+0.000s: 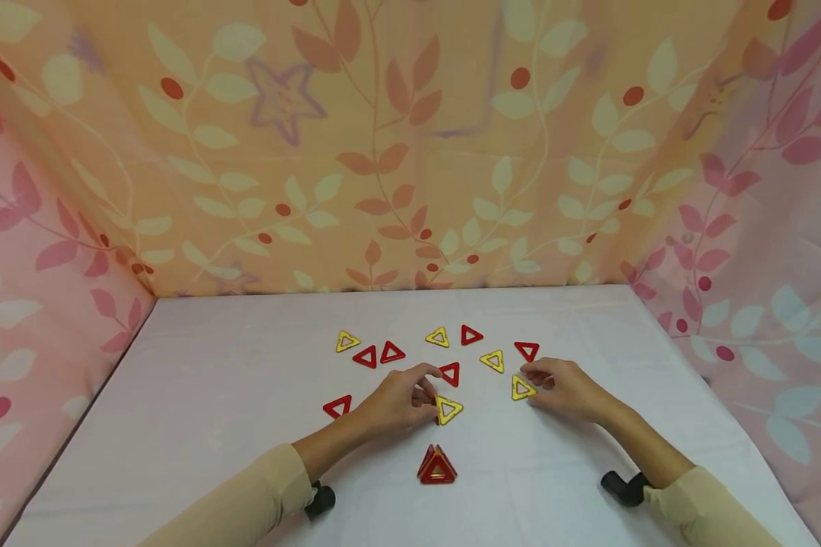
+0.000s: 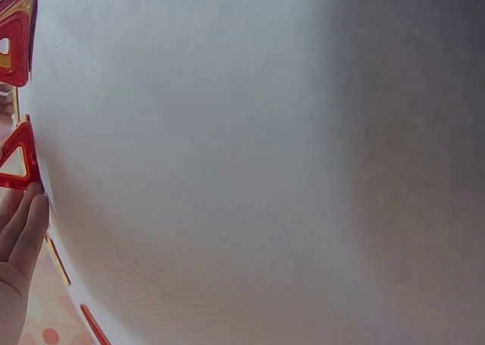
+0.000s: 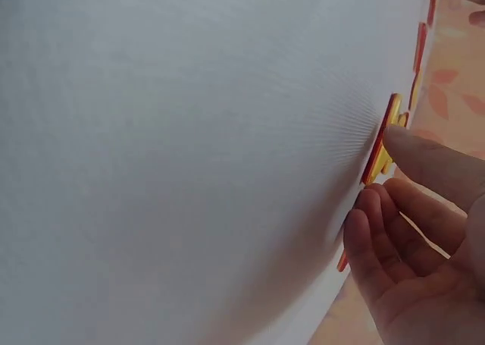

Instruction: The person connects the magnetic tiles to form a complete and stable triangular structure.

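Note:
My left hand pinches a yellow triangular magnetic tile above the white table. A red triangular frame shows at its fingertips in the left wrist view; whether this is a separate tile I cannot tell. On the right, my right hand holds another yellow triangular tile between thumb and fingers, low over the tabletop. Its edge looks red in the right wrist view. Nearer the front stands a small red pyramid of tiles, with some yellow inside. A red tile lies just beyond the left fingertips.
Several loose red and yellow triangular tiles lie farther back, among them a yellow one, a red one and a red one beyond the right hand. Another red tile lies partly behind the left forearm. Patterned curtains enclose the table.

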The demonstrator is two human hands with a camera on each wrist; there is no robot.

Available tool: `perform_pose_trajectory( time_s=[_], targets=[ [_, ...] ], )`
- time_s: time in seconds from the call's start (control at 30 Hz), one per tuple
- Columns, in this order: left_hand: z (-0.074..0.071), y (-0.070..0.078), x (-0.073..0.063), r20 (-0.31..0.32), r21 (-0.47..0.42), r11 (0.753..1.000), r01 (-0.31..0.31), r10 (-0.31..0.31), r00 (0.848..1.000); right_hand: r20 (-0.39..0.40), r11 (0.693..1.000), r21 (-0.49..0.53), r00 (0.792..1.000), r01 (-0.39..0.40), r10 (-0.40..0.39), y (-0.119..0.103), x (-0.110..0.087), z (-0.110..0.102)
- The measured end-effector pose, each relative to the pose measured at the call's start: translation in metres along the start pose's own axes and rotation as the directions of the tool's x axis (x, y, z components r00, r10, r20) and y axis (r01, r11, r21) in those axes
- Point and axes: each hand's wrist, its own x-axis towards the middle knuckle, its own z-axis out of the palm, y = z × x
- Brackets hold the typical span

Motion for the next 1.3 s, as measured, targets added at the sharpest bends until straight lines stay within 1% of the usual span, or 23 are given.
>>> perform_pose_trajectory(
  time_s=[0.07, 0.27, 0.53, 0.77, 0.93, 1.17, 1.3],
  targets=[
    [0.001, 0.000, 0.000, -0.009, 0.013, 1.000, -0.011, 0.011, 1.000, -0.002, 1.000, -0.008, 1.000, 0.009, -0.009, 0.003, 0.002, 0.001],
    [0.002, 0.001, 0.000, -0.035, 0.038, 0.999, -0.008, 0.009, 0.999, 0.008, 0.999, -0.007, 0.999, 0.043, -0.043, 0.003, 0.006, 0.001],
    [0.002, 0.001, 0.000, -0.029, 0.043, 0.999, -0.004, 0.005, 1.000, 0.031, 0.999, 0.026, 0.999, 0.043, -0.044, -0.002, 0.007, 0.004],
    [0.004, 0.000, 0.001, -0.031, 0.049, 0.999, -0.019, 0.020, 0.999, 0.033, 0.996, 0.040, 0.996, 0.079, -0.080, -0.004, 0.006, 0.007],
    [0.003, 0.001, 0.001, -0.032, 0.043, 0.999, -0.011, 0.012, 0.999, 0.050, 0.993, 0.040, 0.993, 0.107, -0.108, -0.011, 0.006, 0.012],
    [0.002, 0.001, 0.001, -0.029, 0.036, 0.999, -0.005, 0.006, 1.000, 0.094, 0.994, 0.033, 0.990, 0.103, -0.106, -0.026, 0.006, 0.020],
    [0.002, 0.001, 0.000, -0.025, 0.034, 0.999, 0.001, 0.000, 1.000, 0.103, 0.992, 0.041, 0.987, 0.117, -0.120, -0.031, 0.007, 0.025]
  ],
)
